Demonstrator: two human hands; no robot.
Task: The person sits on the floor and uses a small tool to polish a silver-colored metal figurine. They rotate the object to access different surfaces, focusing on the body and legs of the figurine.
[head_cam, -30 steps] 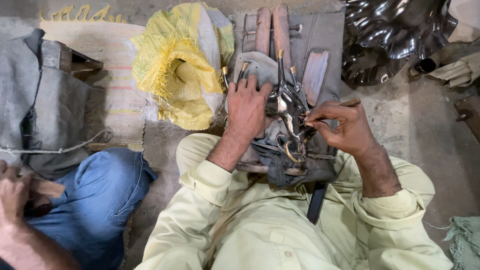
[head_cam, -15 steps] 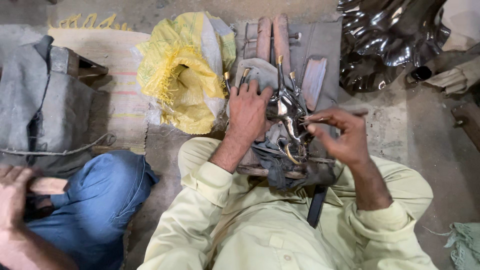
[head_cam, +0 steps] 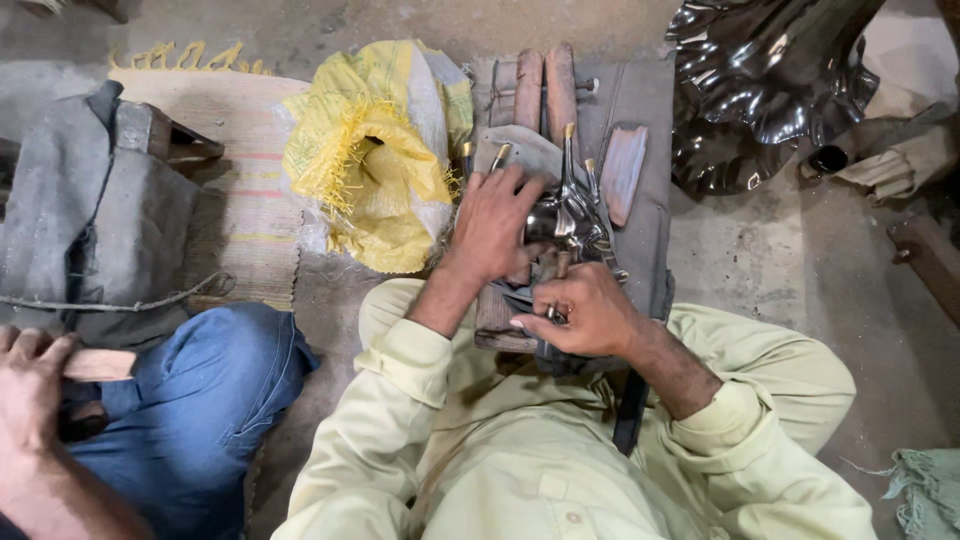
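Bare concrete floor (head_cam: 760, 270), stained and gritty, carries everything; the person sits on it with a grey cloth roll (head_cam: 650, 130) spread out in front of the lap.

On that roll lies a cluster of shiny metal tools (head_cam: 575, 215), thin and long, their long axes running roughly away from the person toward the roll's far edge, tips pointing up the frame. Just what each tool is cannot be told. The left hand (head_cam: 495, 225) rests palm-down over the near-left part of the cluster, fingers spread and lying on the metal, not closed around any one piece. The right hand (head_cam: 585, 315) sits at the roll's near edge, curled into a loose fist with thumb and fingers pinched on something small and metallic; what it grips is mostly hidden by the fingers.

Two brown wooden handles (head_cam: 545, 85) lie side by side at the roll's far edge, lengthwise like the tools. A flat reddish-brown piece (head_cam: 622, 160) lies just right of the cluster.

Left of the roll, touching it, sits a crumpled yellow sack (head_cam: 370, 160) on a striped mat (head_cam: 240, 170). Crumpled glossy dark sheet metal (head_cam: 760, 80) lies beyond the roll's right edge.

At the lower left, another person in blue trousers (head_cam: 200, 400) holds a wooden handle (head_cam: 95, 365) in one hand (head_cam: 30, 390).
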